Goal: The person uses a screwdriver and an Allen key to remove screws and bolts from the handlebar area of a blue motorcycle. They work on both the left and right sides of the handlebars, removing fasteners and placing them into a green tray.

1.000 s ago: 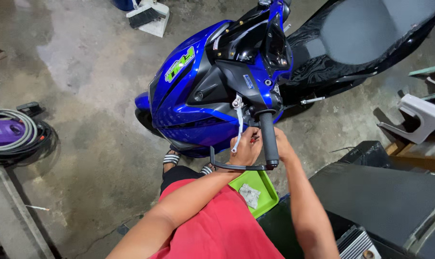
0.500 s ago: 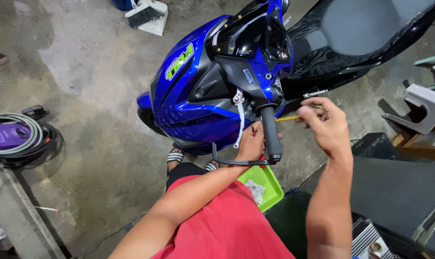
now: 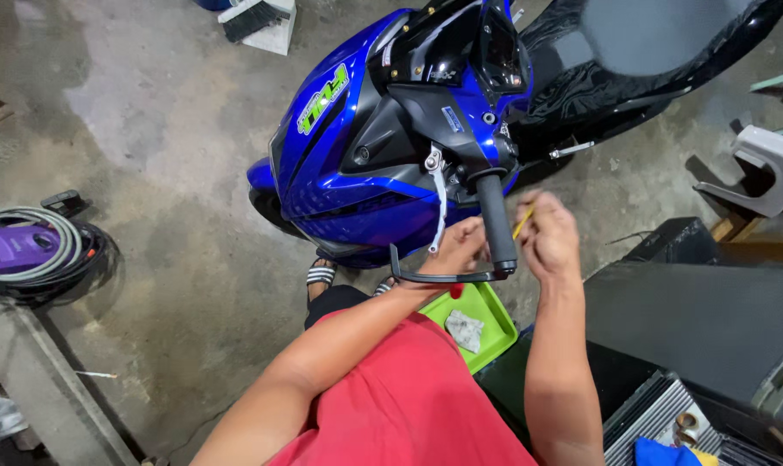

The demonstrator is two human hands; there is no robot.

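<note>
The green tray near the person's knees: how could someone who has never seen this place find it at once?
Start at the blue motorcycle and follow its black handlebar grip down to the person's left hand. Directly below lies the bright green rectangular plastic tray, holding a crumpled grey scrap. Nothing else near the red shirt is green.

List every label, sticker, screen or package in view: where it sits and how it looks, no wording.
Green decal: slanted on the scooter's blue side panel, bright green letters with a pale edge.
Small sticker: on the dark panel above the grip, blue rectangle.
Instrument screen: at the handlebar top, dark, tilted, unlit.
Crumpled wrapper: in the green tray below the hands, pale grey.
</note>
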